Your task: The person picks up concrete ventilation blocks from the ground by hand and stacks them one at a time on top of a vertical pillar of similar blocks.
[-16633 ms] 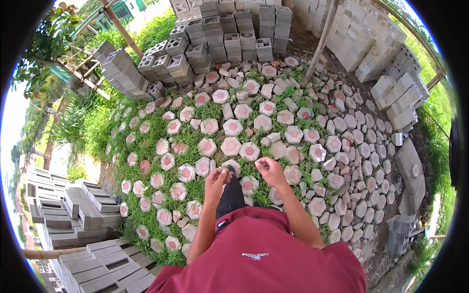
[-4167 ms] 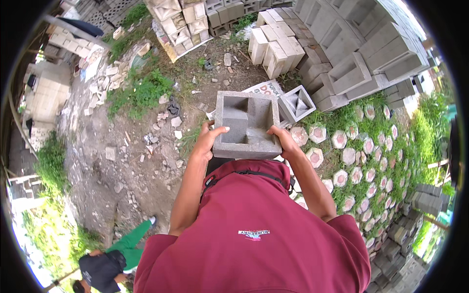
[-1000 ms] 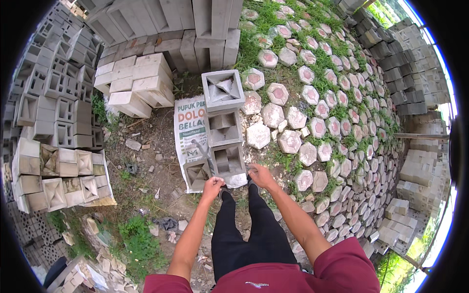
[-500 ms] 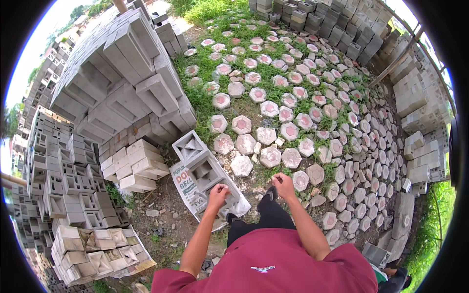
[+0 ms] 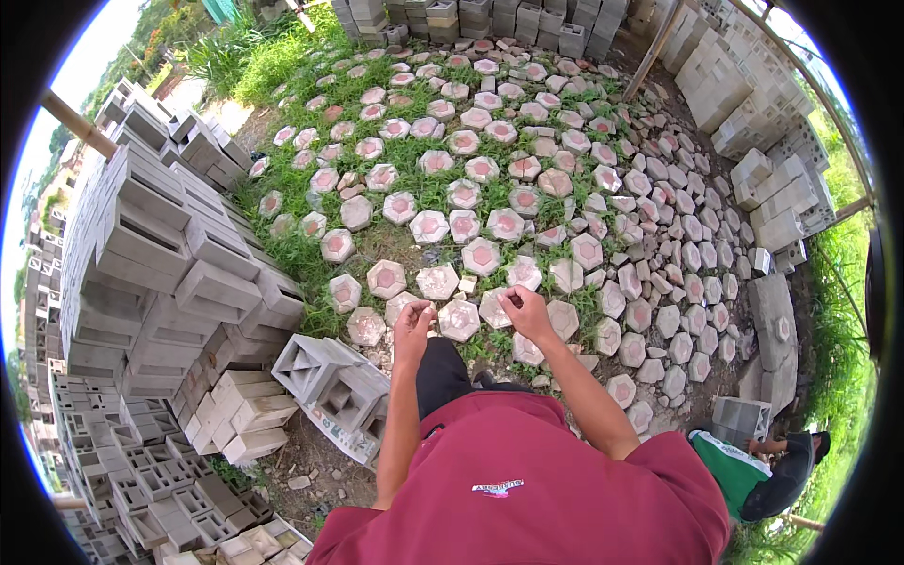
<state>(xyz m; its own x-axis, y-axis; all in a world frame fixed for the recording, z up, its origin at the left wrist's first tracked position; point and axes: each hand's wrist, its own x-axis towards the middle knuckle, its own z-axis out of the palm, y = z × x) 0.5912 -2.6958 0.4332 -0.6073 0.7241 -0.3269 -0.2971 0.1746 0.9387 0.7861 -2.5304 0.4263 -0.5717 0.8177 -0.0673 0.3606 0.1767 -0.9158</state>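
My left hand (image 5: pixel 414 320) is held out in front of me with its fingers curled into a pinch. To its right, my right hand (image 5: pixel 524 309) is raised at about the same height, thumb and fingers drawn together. Whatever either hand holds, if anything, is too small to make out. Beneath and beyond both hands lie hexagonal paving stones (image 5: pixel 459 320), pale with pinkish centres, set on soil and grass. Neither hand visibly touches them. Hollow concrete blocks (image 5: pixel 344 391) rest on a printed white sack (image 5: pixel 353 443) left of my left forearm.
Tall stacks of grey concrete blocks (image 5: pixel 151 245) rise on the left. More block stacks line the back and the right (image 5: pixel 730 85). A wooden pole (image 5: pixel 654 49) leans at the far right. At lower right, a person in dark and green clothing (image 5: pixel 753 476) is beside a grey block (image 5: pixel 739 421).
My view has swung left and up, and I have moved toward the paving stones. The sack and its blocks now lie beside my left arm. Both hands stay pinched. The other person shows more fully.
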